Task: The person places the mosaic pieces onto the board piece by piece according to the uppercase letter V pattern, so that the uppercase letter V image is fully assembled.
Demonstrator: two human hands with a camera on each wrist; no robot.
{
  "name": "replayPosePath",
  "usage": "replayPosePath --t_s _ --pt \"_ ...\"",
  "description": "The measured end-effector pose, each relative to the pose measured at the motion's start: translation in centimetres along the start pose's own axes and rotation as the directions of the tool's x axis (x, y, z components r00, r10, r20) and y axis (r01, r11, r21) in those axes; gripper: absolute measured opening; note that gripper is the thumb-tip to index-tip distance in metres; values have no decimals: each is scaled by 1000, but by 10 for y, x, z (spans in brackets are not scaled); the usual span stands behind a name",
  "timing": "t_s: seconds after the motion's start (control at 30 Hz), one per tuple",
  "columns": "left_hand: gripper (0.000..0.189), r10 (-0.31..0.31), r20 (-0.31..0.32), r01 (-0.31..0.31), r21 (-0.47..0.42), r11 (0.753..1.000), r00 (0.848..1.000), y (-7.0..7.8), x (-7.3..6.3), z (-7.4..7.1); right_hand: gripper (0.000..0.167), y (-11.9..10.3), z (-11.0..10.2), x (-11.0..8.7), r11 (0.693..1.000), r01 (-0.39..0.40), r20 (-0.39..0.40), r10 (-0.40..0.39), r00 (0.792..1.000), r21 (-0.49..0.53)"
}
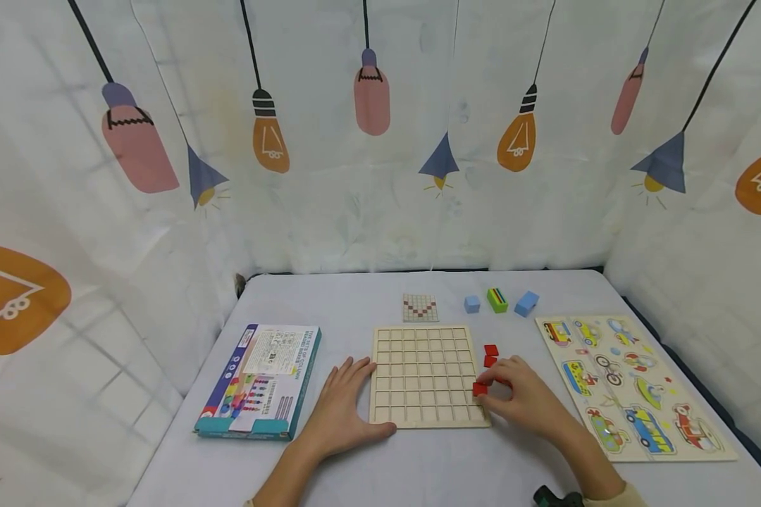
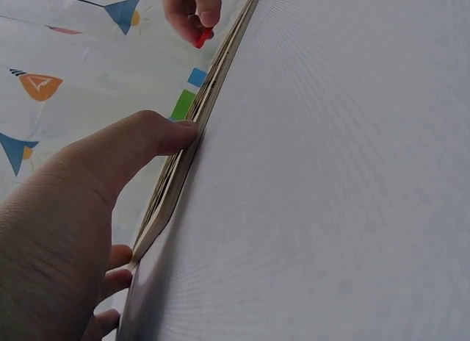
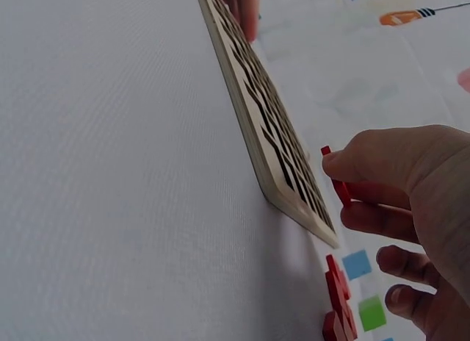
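Observation:
A square wooden grid board lies flat on the table, divided into many small cells. My left hand rests at its front left corner, fingers spread, with fingertips at the left edge and thumb touching the front edge. Between thumb and fingers, my right hand pinches a small red square tile above the board's right edge. In the right wrist view that tile is seen edge-on, raised off the board. More red tiles lie just right of the board, partly hidden by the right hand.
Behind the board lies a small pattern card. Two blue blocks and a green striped block sit at the back. A flat box is on the left, a vehicle picture puzzle on the right. A dark object shows at the front edge.

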State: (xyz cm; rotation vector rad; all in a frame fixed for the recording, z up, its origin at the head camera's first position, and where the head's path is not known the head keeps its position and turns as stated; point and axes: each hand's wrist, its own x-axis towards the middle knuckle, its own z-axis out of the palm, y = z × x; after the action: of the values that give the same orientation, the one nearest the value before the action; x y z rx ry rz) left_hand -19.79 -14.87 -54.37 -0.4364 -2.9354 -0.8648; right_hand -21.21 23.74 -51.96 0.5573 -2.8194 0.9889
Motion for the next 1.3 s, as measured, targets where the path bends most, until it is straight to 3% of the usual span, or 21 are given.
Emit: replayPosePath --t_s 0.73,1.0,1.3 --pt "123 15 -2 -15 3 1000 1000 0 -1 0 24 -24 20 13 994 105 28 -106 994 18" --pt "121 8 -8 -8 6 1000 1000 0 -2 1 26 -31 30 16 999 40 88 -39 995 -7" --pt "121 8 -11 -8 6 1000 1000 1 -2 0 23 -41 36 21 998 55 100 -55 993 9"
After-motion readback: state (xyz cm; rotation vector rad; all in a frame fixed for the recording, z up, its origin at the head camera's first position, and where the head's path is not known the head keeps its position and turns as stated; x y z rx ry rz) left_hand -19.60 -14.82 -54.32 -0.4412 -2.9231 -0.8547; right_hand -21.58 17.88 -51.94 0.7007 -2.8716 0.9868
